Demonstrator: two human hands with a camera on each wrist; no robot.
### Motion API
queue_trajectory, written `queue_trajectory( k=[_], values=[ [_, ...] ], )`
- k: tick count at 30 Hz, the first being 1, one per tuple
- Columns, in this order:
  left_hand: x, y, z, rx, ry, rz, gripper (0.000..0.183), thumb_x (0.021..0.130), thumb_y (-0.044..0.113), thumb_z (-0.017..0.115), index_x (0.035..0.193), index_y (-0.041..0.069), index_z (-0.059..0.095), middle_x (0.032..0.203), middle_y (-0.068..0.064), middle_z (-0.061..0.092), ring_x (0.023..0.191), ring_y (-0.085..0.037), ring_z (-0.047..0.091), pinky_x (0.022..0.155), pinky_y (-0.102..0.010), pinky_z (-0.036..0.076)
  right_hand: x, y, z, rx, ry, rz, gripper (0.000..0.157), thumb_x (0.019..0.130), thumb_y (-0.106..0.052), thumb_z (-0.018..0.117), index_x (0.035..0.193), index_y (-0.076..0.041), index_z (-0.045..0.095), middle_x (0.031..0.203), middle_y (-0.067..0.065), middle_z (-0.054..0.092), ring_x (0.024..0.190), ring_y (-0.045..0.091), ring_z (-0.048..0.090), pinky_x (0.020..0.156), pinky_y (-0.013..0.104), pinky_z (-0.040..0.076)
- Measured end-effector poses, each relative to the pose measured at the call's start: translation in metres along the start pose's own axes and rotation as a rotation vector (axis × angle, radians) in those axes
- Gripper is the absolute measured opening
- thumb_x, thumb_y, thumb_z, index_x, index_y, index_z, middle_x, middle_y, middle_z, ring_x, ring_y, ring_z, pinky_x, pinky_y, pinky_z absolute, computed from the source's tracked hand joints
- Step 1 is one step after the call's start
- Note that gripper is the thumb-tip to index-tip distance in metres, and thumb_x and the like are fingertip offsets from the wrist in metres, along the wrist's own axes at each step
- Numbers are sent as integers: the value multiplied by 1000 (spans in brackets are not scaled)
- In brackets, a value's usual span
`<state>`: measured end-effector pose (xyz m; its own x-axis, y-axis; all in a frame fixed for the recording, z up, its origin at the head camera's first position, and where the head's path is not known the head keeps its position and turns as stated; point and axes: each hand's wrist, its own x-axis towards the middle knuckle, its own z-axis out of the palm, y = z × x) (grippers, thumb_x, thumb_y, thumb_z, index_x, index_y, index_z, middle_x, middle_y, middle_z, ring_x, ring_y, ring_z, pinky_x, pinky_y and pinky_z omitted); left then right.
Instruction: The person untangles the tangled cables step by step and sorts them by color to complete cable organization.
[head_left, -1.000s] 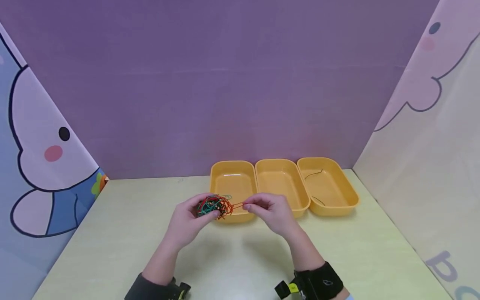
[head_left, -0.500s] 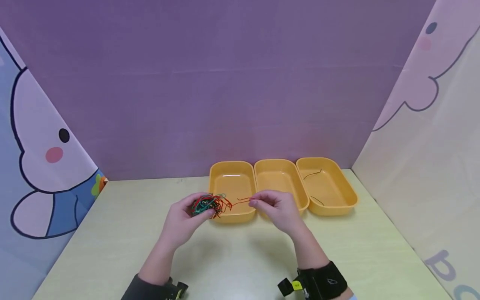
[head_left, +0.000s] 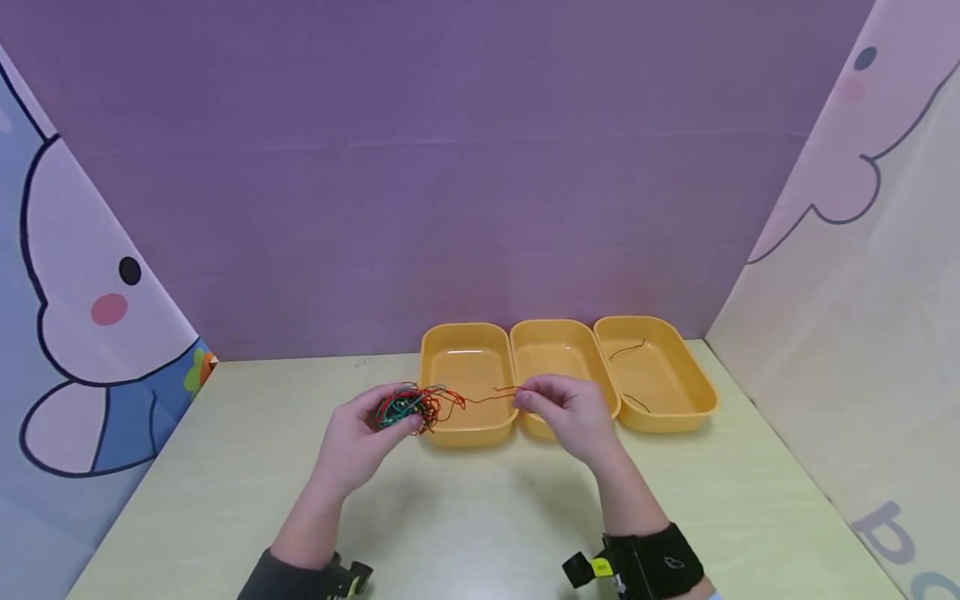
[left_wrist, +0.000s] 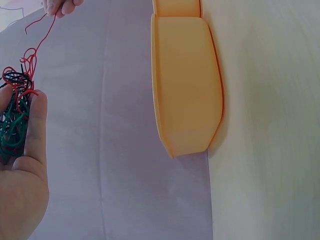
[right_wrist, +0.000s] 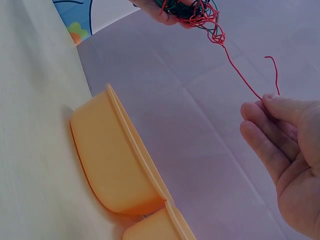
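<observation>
Right hand [head_left: 572,414] pinches red wire [right_wrist: 244,79]; length runs leftward from pinch, nearly straight, into tangle [head_left: 407,408] gripped in left hand [head_left: 354,439].

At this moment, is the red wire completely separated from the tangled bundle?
No, the red wire leads from the right hand into the tangled bundle.

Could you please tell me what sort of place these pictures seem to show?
It looks like a small indoor tabletop booth, though the room beyond is out of view. A pale table runs up to a plain purple backdrop, with cartoon-printed side panels at both sides.
</observation>
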<state>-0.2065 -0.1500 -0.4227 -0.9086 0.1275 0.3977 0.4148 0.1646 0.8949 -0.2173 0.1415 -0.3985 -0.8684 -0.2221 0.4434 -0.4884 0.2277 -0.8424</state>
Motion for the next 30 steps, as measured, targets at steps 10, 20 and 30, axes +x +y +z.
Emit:
queue_trajectory(
  k=[10, 20, 30],
  values=[
    [1, -2, -7, 59, 31, 27, 35, 83, 10, 76, 116, 8, 66, 104, -10, 67, 84, -20, 65, 67, -28, 59, 3, 30, -8, 43, 61, 46, 5, 88, -10, 70, 92, -7, 72, 86, 6, 71, 79, 19, 67, 69, 30, 58],
    [2, -2, -11, 106, 53, 58, 33, 82, 12, 77, 114, 7, 67, 104, -10, 67, 84, -19, 65, 66, -27, 58, 5, 33, -13, 34, 101, 21, 8, 89, -13, 70, 92, -6, 72, 86, 6, 71, 79, 19, 67, 70, 29, 58],
    [2, -2, -18, 139, 106, 75, 30, 82, 9, 77, 111, 8, 69, 101, -7, 68, 82, -18, 65, 64, -25, 58, 4, 24, -22, 63, 157, 13, 9, 90, -8, 68, 93, 1, 70, 86, 13, 71, 80, 22, 67, 75, 27, 56]
  ],
)
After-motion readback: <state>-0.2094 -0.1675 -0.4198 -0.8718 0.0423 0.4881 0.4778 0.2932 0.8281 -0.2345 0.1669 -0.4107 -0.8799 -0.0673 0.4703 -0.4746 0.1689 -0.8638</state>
